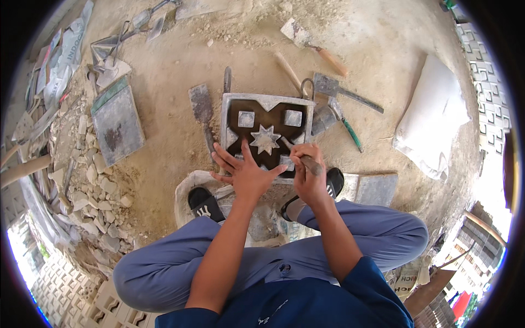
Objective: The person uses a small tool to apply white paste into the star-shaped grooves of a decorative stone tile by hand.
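A square metal-framed mould (268, 99) lies on the ground in front of my feet. Inside it, a pale eight-pointed star (266, 140) sits at the centre, with small square blocks near the corners and dark material between. My left hand (249, 176) rests over the mould's near left part, fingers spread, holding nothing. At the near right side, my right hand (309, 180) grips a small tool with a rounded wooden handle (311, 165); its narrow metal tip (286, 142) points in beside the star. My fingers cover part of this tool.
Left of the mould lies a flat scraper (201, 105). A green-handled trowel (350, 133) and a wooden-handled trowel (330, 60) lie to the right and beyond. A white sack (431, 117) is farther right. Rubble (95, 183) and a grey board (117, 124) are at left.
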Available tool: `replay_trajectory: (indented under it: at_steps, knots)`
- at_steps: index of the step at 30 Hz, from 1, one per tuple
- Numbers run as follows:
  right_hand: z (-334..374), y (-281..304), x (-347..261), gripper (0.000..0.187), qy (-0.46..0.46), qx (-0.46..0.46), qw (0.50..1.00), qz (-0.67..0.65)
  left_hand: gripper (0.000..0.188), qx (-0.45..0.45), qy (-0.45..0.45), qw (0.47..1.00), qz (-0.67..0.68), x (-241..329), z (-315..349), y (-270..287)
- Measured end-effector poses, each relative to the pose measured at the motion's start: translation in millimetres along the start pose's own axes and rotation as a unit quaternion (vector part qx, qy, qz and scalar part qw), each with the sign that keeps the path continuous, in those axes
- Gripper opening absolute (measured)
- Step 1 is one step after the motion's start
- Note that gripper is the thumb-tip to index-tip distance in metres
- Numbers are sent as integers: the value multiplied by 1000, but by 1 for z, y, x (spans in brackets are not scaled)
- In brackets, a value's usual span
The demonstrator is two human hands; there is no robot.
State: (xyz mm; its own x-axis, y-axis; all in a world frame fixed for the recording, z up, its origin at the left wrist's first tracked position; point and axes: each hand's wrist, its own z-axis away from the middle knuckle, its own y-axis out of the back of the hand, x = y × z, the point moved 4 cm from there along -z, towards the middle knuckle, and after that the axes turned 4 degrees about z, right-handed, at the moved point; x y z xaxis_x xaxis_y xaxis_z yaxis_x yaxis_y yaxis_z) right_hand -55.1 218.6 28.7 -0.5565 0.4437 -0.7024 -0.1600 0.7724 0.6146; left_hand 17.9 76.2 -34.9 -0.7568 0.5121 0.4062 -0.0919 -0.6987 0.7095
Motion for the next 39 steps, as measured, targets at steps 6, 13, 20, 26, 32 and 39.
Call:
replay_trajectory:
  at_steps: [6,13,20,26,32,39]
  knots:
    - [15,9,-7,12,25,88,994,-58,138,-3,2,1000,-6,9,-3,7]
    - [5,11,-5,11,-78,30,992,-95,140,3,0,1000,4,-1,-5,0]
    - [-26,31,-36,26,0,142,977,-162,139,17,-10,1000,2,-2,-4,2]
    - [-41,9,-5,28,26,111,987,-116,136,13,-17,1000,12,1,-4,-1]
    - [-62,-9,5,16,-86,-6,990,-113,138,9,-17,1000,13,-2,-3,3]
    - [-82,-7,-3,24,-6,-24,1000,-16,137,18,-16,999,22,-6,-6,6]
